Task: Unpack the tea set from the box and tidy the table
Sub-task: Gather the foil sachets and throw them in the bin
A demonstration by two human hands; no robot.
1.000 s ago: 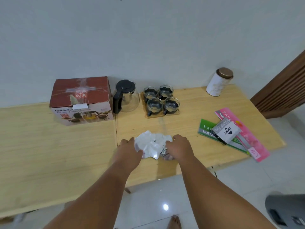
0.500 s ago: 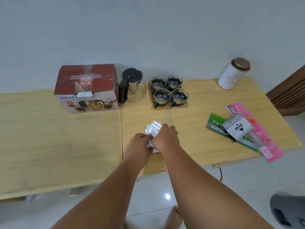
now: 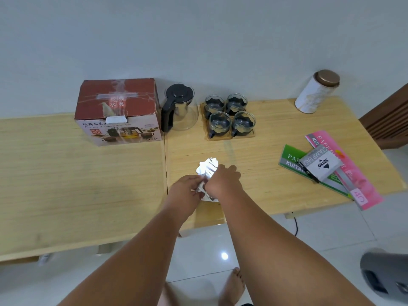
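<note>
A red tea-set box (image 3: 117, 111) stands shut at the back of the wooden table (image 3: 77, 184). To its right stand a glass teapot (image 3: 180, 108) with a black lid and handle, and several glass cups (image 3: 229, 115) on a small wooden tray (image 3: 220, 136). Near the table's front edge lies a bunch of silver foil packets (image 3: 206, 167). My left hand (image 3: 185, 191) and my right hand (image 3: 223, 181) are pressed together around the packets, both gripping them. The lower packets are hidden under my hands.
A white canister (image 3: 315, 93) with a copper lid stands at the back right. A green booklet (image 3: 293, 160), a pink booklet (image 3: 353, 180), a grey stamp pad box (image 3: 320, 164) and a black pen (image 3: 309, 173) lie at the right. Slatted wooden furniture (image 3: 388, 120) borders the right edge.
My hands have closed in from either side of the spread packets and gathered them into a tight bunch. The view has shifted slightly left.
</note>
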